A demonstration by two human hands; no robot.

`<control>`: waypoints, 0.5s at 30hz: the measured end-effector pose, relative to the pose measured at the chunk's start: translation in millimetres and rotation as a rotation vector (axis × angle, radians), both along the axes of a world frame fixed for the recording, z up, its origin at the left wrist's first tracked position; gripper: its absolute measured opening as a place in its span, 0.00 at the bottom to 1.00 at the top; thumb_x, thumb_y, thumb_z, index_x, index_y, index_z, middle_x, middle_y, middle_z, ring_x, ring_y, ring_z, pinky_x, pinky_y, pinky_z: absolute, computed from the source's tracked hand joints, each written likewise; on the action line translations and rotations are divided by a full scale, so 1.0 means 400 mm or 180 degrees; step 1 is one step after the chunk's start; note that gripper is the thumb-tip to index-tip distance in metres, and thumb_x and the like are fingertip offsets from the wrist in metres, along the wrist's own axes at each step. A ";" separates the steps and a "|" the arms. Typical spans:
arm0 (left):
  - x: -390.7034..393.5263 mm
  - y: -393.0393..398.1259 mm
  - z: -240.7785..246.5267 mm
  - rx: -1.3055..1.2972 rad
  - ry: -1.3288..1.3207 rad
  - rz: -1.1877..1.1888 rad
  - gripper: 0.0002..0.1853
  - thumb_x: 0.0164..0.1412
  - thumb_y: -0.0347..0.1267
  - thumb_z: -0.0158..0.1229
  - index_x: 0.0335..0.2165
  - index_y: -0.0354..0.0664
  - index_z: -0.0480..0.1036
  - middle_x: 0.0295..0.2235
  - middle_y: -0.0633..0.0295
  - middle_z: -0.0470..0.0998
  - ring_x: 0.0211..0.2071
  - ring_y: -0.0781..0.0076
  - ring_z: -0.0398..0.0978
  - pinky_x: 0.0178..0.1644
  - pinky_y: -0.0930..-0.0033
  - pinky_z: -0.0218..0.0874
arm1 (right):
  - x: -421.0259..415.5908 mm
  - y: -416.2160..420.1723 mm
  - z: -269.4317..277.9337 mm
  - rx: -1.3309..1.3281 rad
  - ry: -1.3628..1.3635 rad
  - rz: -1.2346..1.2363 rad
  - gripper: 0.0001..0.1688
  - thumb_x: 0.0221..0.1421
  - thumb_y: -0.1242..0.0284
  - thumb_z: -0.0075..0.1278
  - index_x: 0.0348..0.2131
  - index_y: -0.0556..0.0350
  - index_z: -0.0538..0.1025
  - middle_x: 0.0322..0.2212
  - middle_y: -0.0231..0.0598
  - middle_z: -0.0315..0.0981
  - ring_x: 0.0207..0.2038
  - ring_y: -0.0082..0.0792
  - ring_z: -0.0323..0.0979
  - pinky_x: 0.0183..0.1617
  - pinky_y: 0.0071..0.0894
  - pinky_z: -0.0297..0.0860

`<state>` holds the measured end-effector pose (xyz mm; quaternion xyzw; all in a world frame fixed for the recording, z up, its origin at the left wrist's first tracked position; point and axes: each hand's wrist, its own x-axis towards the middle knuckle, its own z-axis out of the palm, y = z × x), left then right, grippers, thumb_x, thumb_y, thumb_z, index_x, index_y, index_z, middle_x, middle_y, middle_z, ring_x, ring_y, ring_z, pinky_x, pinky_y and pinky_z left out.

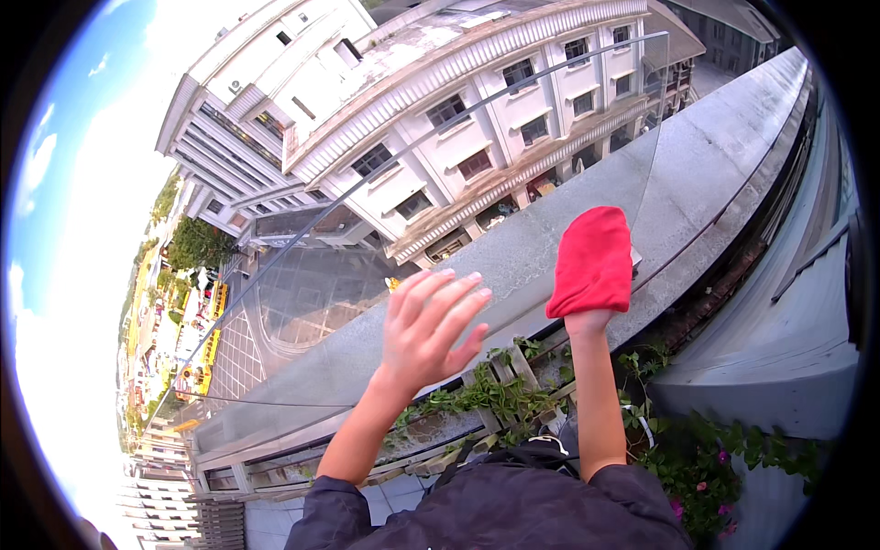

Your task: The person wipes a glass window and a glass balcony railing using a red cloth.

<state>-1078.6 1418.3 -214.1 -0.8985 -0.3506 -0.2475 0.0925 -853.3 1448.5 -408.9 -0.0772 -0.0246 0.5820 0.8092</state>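
Note:
A red cloth mitt (pixel 592 261) covers my right hand (pixel 588 322) down to the wrist, so its fingers are hidden. That hand is close to the right end of a clear glass railing panel (pixel 481 268); whether the cloth touches the glass, I cannot tell. A small pale piece shows at the mitt's right side, mostly hidden. Bare and with its fingers spread, my left hand (pixel 430 337) is raised in front of the glass and holds nothing. Whether its fingertips meet the pane is unclear.
A grey concrete ledge (pixel 722 158) runs along the railing, with a drop to a paved street (pixel 309 295) and a white building (pixel 474 124) beyond. Leafy vines (pixel 505 395) grow over wooden slats below my hands. Flowering plants (pixel 701 474) stand at lower right.

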 end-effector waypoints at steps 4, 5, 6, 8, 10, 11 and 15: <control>-0.278 0.130 0.132 0.1748 0.0101 0.1733 0.15 0.67 0.36 0.49 0.46 0.39 0.74 0.48 0.54 0.80 0.51 0.52 0.74 0.58 0.50 0.60 | -0.010 0.246 0.108 -0.0471 -0.3604 -0.2395 0.37 0.75 0.57 0.25 0.72 0.63 0.48 0.72 0.54 0.41 0.74 0.50 0.41 0.77 0.49 0.35; -0.344 0.154 0.145 0.1950 0.0172 0.2040 0.15 0.68 0.36 0.47 0.44 0.39 0.75 0.45 0.54 0.80 0.48 0.54 0.75 0.54 0.53 0.63 | -0.045 0.287 0.144 -0.0459 -0.4478 -0.2810 0.36 0.75 0.59 0.26 0.71 0.64 0.51 0.71 0.57 0.43 0.73 0.59 0.40 0.76 0.54 0.36; -0.412 0.164 0.142 0.1542 0.0089 0.2140 0.15 0.69 0.36 0.46 0.38 0.39 0.77 0.37 0.55 0.81 0.40 0.55 0.76 0.46 0.55 0.64 | -0.093 0.348 0.163 -0.0163 -0.4809 -0.3006 0.34 0.73 0.61 0.30 0.70 0.61 0.56 0.71 0.58 0.44 0.72 0.67 0.41 0.74 0.62 0.37; -0.511 0.131 0.134 0.0953 0.0039 0.2429 0.18 0.69 0.36 0.45 0.28 0.39 0.77 0.25 0.56 0.78 0.27 0.55 0.75 0.34 0.56 0.62 | -0.133 0.420 0.192 -0.0384 -0.5566 -0.3443 0.33 0.72 0.61 0.32 0.69 0.56 0.60 0.71 0.57 0.45 0.72 0.65 0.42 0.72 0.65 0.37; -0.546 0.074 0.094 0.0556 -0.0070 0.2842 0.22 0.70 0.35 0.44 0.21 0.39 0.75 0.16 0.57 0.73 0.18 0.54 0.70 0.25 0.55 0.56 | -0.086 0.445 0.217 -0.0227 -0.5518 -0.3622 0.33 0.71 0.61 0.33 0.69 0.52 0.62 0.71 0.56 0.47 0.71 0.64 0.44 0.72 0.64 0.39; -0.547 0.077 0.087 0.0829 -0.0065 0.2739 0.22 0.70 0.34 0.44 0.20 0.39 0.73 0.14 0.56 0.71 0.17 0.53 0.69 0.24 0.55 0.55 | -0.048 0.465 0.228 -0.0126 -0.5423 -0.3665 0.32 0.70 0.60 0.35 0.68 0.49 0.64 0.70 0.56 0.50 0.70 0.65 0.46 0.71 0.65 0.41; -0.508 0.090 0.070 0.1287 -0.0132 0.2472 0.23 0.70 0.33 0.43 0.19 0.38 0.72 0.13 0.56 0.68 0.17 0.52 0.69 0.23 0.54 0.55 | 0.220 0.607 0.311 -0.0202 -0.5196 -0.4305 0.29 0.73 0.59 0.31 0.68 0.40 0.65 0.69 0.51 0.53 0.69 0.60 0.50 0.71 0.58 0.46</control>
